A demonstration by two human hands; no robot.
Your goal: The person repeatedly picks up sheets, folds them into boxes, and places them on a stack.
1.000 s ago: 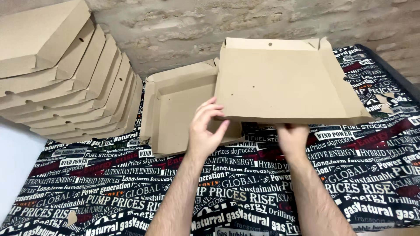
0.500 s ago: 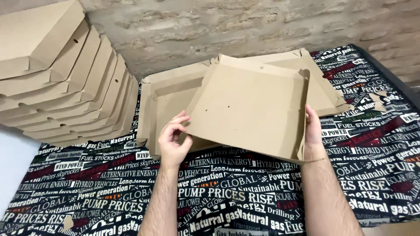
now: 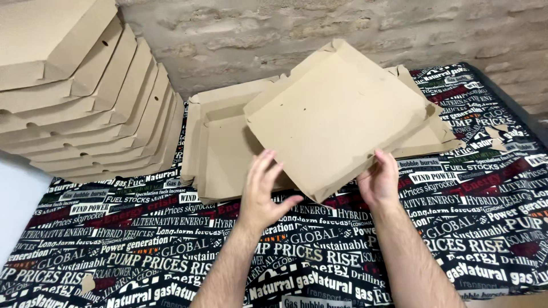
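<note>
While the right hand (image 3: 378,181) pinches the tilted cardboard box (image 3: 337,117) at its near edge, the left hand (image 3: 262,191) hovers spread beside its corner. Beyond both hands lie flat boxes (image 3: 220,142); far left, a leaning stack (image 3: 85,102).

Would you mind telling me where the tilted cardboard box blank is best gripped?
Probably by the two edges either side of its near corner, coming from the person's side: the cardboard box blank sits rotated, that corner points toward the left hand and right hand, and its thin edges overhang.
</note>
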